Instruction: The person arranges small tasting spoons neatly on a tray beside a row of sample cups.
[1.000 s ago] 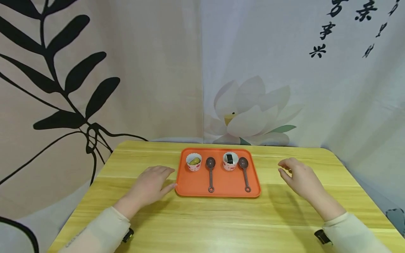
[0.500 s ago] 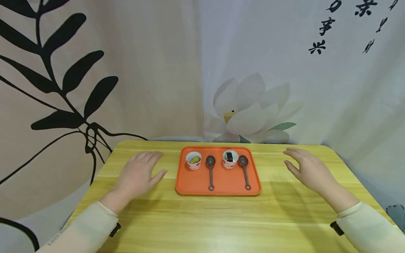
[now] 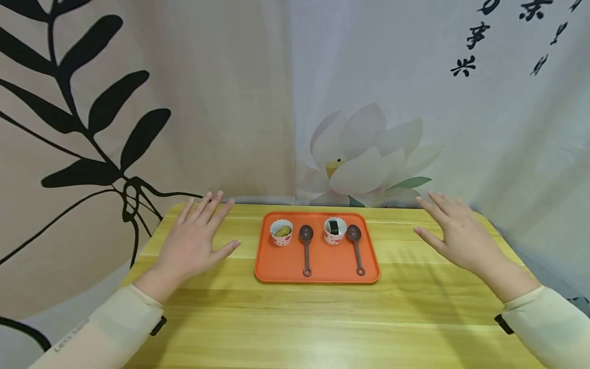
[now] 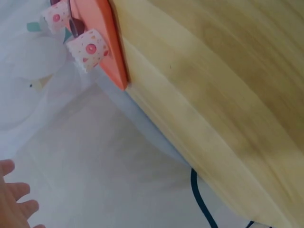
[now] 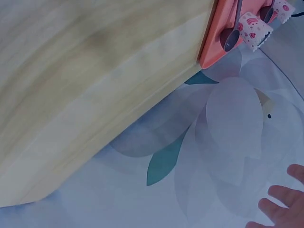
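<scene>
An orange tray [image 3: 329, 264] lies on the wooden table near its far edge. On it stand two patterned paper cups: the left cup [image 3: 281, 239] holds yellow-green pieces, and the right cup [image 3: 334, 237] has a white and black piece inside. Beside each cup lies a dark spoon, one left spoon [image 3: 306, 248] and one right spoon [image 3: 357, 248]. Raised to the left of the tray, my left hand [image 3: 191, 243] has spread fingers and holds nothing. My right hand [image 3: 465, 236] is likewise spread and bare, well to the right of the tray. Neither hand touches anything.
The wooden table [image 3: 313, 323] ends at a hanging cloth backdrop [image 3: 230, 102] printed with a dark plant, a pale lotus and characters. A dark cable [image 4: 200, 202] shows past the table edge in the left wrist view.
My left hand has come away from the tray's left edge, moving left and up. My right hand has shifted right and up. Both hands' fingers have spread; the tray and its contents stay put.
</scene>
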Tool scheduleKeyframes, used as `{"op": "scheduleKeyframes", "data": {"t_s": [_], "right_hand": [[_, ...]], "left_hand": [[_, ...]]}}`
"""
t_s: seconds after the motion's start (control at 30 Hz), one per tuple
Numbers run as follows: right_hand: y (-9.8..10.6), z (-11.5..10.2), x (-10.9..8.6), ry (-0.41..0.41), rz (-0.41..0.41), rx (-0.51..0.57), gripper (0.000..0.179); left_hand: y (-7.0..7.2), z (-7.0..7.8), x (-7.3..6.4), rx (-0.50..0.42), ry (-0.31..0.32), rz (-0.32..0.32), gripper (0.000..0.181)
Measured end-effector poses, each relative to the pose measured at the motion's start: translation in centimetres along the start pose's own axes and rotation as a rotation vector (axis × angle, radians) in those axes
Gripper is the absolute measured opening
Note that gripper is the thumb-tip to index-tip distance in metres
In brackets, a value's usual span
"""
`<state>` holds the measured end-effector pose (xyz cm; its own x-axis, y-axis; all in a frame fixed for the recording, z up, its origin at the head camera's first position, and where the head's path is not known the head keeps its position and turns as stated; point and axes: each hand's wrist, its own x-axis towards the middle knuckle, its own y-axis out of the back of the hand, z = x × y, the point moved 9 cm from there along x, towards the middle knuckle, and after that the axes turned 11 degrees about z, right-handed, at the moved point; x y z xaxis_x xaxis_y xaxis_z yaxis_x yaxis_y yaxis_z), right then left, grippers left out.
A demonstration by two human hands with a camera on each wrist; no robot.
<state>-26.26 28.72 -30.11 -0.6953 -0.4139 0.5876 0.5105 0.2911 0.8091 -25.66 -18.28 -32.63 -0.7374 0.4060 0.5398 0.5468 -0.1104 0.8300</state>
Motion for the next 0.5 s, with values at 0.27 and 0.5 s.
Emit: {"op": "scheduleKeyframes", "data": {"t_s": [0.27,0.5], "right_hand": [[-1.2,0.6,-0.5,-0.019,-0.126,-0.043,0.089],[-1.9,0.9,-1.2,-0.032,-0.158,-0.045,0.093]], "left_hand": [[-0.6,-0.5,-0.3,0.014,0.028,-0.037,0.095],[-1.6,-0.5,-0.6,0.019,0.034,-0.074,0.096]]}}
